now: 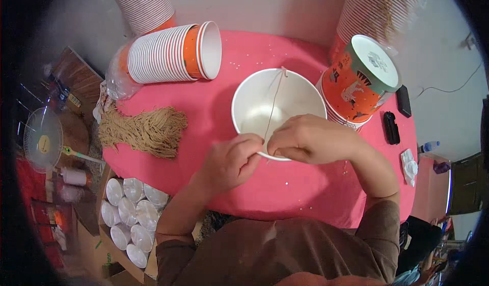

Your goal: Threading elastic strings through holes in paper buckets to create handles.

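Paper, white inside and thin-walled: an open paper tub (279, 102) is standing upright on the pink tablecloth (285, 194), a little right of the table's middle, its near rim just under both hands. A fine tan string (275, 98) is running across its mouth from a knot at the far rim down to the near rim.

The left hand (232, 161) is curling shut at the near rim, thumb and forefinger pinching the string's near end. The right hand (308, 139) is lying just right of it, fingers closed together over the same stretch of string and resting on the rim. The two hands are nearly touching.

Handling, as a judgement: the tub is looking light and easily dented; a squeeze on the wall would likely buckle it, so the rolled rim is the firmer place to steady it. The string is looking limp and thin, likely to slip; a fingertip pinch close to the rim is suiting it better than a whole-hand grip. A hard pull could tip or drag the empty tub.

Around:
- far left, a sleeve of nested orange-and-white cups (173, 51) is lying on its side, mouth facing right
- near left of the cloth, a bundle of cut tan strings (145, 130) is lying loose
- right of the tub, a stack of orange printed tubs (359, 85) is tilting, bottoms up
- off the table, near left, a box of clear lids (130, 209) is sitting on the floor
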`<state>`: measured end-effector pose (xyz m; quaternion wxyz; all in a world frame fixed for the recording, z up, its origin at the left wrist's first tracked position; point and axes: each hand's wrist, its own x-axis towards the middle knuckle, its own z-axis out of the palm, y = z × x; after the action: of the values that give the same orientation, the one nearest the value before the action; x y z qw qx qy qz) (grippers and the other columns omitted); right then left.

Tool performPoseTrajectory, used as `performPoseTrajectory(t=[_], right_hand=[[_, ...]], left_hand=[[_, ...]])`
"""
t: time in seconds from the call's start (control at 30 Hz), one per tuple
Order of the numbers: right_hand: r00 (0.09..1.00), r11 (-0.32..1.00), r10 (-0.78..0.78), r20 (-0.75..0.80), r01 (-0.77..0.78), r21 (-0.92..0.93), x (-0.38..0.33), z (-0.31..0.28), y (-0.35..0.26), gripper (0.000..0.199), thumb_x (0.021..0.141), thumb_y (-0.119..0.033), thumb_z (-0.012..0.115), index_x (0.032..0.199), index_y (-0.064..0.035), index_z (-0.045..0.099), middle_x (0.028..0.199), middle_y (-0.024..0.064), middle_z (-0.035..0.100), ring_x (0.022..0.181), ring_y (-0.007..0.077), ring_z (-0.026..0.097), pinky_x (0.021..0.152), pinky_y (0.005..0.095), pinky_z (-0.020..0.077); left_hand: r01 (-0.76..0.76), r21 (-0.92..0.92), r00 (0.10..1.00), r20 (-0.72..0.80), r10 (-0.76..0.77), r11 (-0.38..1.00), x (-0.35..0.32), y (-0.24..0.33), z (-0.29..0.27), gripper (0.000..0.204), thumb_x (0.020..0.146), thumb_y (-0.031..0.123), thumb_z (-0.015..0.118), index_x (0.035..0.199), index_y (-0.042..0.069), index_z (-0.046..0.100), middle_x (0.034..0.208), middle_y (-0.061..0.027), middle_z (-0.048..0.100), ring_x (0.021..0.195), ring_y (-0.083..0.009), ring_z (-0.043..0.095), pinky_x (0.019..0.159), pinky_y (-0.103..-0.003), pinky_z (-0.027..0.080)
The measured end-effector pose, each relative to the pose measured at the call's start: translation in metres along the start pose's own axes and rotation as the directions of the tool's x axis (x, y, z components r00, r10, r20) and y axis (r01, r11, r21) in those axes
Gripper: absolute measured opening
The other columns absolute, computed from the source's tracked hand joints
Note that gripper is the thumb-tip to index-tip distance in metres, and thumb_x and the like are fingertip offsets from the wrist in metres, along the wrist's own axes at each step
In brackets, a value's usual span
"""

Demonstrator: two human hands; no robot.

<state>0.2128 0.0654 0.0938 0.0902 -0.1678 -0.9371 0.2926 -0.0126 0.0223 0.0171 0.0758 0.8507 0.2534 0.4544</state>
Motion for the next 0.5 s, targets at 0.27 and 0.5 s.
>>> performPoseTrajectory(t=[0.27, 0.5], right_hand=[[0.983, 0.922, 0.078, 0.165, -0.134, 0.363, 0.009, -0.015, 0.018, 0.020, 0.086, -0.009, 0.066, 0.101, 0.0028, 0.060, 0.088, 0.0089, 0.063, 0.081, 0.0165, 0.059, 0.075, 0.0318, 0.0479], [0.995, 0.936, 0.096, 0.005, -0.092, 0.339, 0.012, -0.006, 0.018, 0.017, 0.085, -0.010, 0.066, 0.094, 0.0036, 0.062, 0.079, 0.0103, 0.063, 0.072, 0.0171, 0.059, 0.067, 0.0316, 0.0476]], left_hand=[[0.284, -0.087, 0.955, -0.065, -0.290, 0.955, 0.014, 0.003, -0.008, 0.029, 0.076, -0.001, 0.071, 0.099, 0.004, 0.053, 0.106, -0.0134, 0.060, 0.083, -0.0243, 0.064, 0.065, -0.032, 0.054], [0.118, 0.145, 0.968, -0.239, -0.081, 0.982, -0.001, 0.013, 0.003, 0.022, 0.072, 0.003, 0.076, 0.088, 0.005, 0.061, 0.090, -0.0079, 0.059, 0.072, -0.0258, 0.062, 0.061, -0.035, 0.051]])
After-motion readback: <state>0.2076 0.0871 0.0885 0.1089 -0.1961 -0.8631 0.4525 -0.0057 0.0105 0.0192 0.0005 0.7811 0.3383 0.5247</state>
